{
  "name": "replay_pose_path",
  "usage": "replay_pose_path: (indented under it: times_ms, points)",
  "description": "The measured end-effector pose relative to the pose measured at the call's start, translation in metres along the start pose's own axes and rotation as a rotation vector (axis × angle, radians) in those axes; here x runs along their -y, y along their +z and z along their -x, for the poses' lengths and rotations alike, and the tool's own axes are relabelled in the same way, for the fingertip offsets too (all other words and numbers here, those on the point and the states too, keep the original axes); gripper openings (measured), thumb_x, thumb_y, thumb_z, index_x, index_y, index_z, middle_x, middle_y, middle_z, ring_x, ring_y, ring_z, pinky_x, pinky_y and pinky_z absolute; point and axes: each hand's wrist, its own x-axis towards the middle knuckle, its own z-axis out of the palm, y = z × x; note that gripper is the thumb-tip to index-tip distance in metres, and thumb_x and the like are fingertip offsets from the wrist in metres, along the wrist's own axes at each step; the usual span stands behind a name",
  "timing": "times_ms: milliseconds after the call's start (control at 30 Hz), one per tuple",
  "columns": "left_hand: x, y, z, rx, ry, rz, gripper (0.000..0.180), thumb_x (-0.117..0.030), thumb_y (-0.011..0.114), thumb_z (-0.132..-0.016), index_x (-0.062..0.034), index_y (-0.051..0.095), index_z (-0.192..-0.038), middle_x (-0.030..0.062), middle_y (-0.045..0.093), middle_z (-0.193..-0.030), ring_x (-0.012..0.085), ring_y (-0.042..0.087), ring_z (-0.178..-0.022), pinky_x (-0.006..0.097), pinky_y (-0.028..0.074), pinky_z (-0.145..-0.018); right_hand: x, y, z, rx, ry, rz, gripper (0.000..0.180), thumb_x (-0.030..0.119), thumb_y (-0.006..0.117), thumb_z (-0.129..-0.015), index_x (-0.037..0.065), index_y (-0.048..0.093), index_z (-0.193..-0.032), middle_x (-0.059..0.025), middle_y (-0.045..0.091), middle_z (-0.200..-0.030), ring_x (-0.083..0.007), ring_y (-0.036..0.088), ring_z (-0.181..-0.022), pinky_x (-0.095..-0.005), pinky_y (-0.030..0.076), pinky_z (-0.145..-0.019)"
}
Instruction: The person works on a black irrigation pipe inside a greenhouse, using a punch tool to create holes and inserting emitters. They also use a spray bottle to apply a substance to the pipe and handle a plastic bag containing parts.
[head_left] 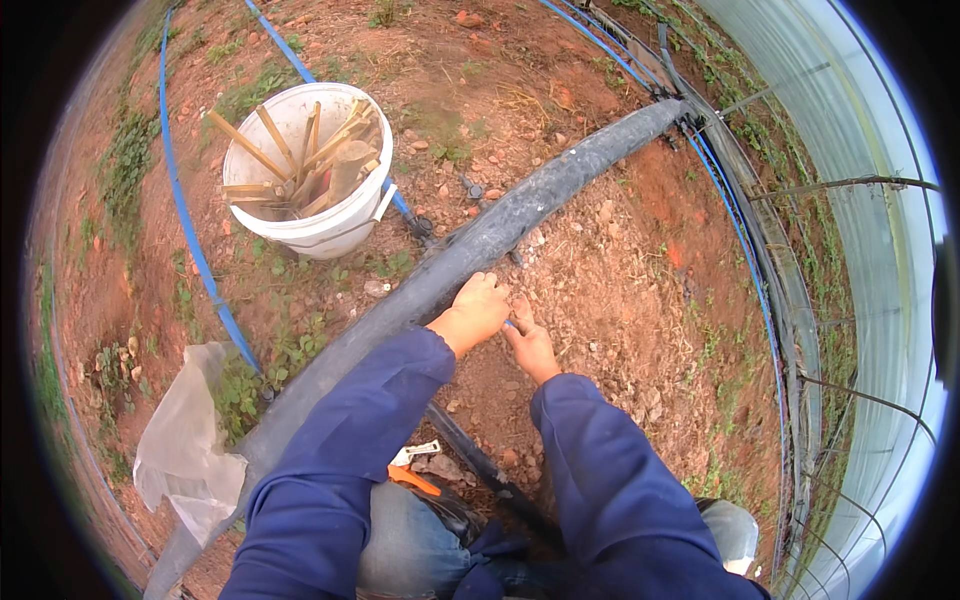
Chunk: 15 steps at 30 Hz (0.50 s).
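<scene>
Toward the left edge of the soil, a crumpled translucent plastic sheet [190, 430] lies against the lower end of a thick black hose [560, 190], with a blue hose [207, 276] curving down near it. Farther up stands a white bucket [300, 236] of wooden sticks [248, 145]. The thick hose slants across the soil, from the lower left up to its right border. Just below it, an orange-handled tool [415, 481] rests beside a thinner black pipe [468, 448].

At the middle, the left hand [474, 308] has its fingers curled at the thick hose's lower edge; whether it touches the hose, I cannot tell. The right hand [532, 347] meets it, thumb and fingers drawn together beside a small blue spot; what either pinches is hidden. Such fingertip work probably goes best with the left hand as a steady anchor, the right making small, controlled movements, and the pinch turned into view. To the right, thin blue tubing [740, 215] follows the soil's border below a translucent plastic wall [850, 130].
</scene>
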Motion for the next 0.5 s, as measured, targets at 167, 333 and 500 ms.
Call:
replay_pose_path:
  times_ms: [167,333,500]
  points:
    - [-0.0031,0.0013,-0.0015,-0.041,-0.055,0.066,0.025,-0.024,0.065,-0.088,-0.0200,0.073,-0.111,0.0021,0.068,-0.112,0.0236,0.059,-0.110,0.039,0.045,-0.090,0.0070,-0.0055,-0.0018,0.196,0.320,-0.034,0.033,0.018,0.067,-0.095,0.002,0.070,-0.125,-0.0174,0.057,-0.143,-0.0185,0.055,-0.130,-0.0321,0.044,-0.103]
    - [0.0025,0.0069,0.0019,-0.121,-0.017,0.057,0.023,-0.024,0.066,-0.088,-0.0211,0.074,-0.109,0.0002,0.068,-0.110,0.0233,0.060,-0.106,0.039,0.045,-0.089,0.0062,-0.0048,-0.0008,0.085,0.115,0.004,0.032,0.021,0.069,-0.095,0.005,0.072,-0.122,-0.0067,0.072,-0.094,-0.0126,0.062,-0.083,-0.0317,0.051,-0.079]
    - [-0.0007,0.0069,-0.0056,-0.023,-0.021,0.019,0.020,-0.023,0.066,-0.087,-0.0208,0.075,-0.105,0.0009,0.068,-0.109,0.0232,0.060,-0.106,0.039,0.044,-0.089,-0.0022,-0.0015,0.0010,0.061,0.124,0.007,0.029,0.023,0.069,-0.095,0.007,0.074,-0.119,-0.0016,0.066,-0.078,-0.0103,0.057,-0.069,-0.0311,0.049,-0.067]
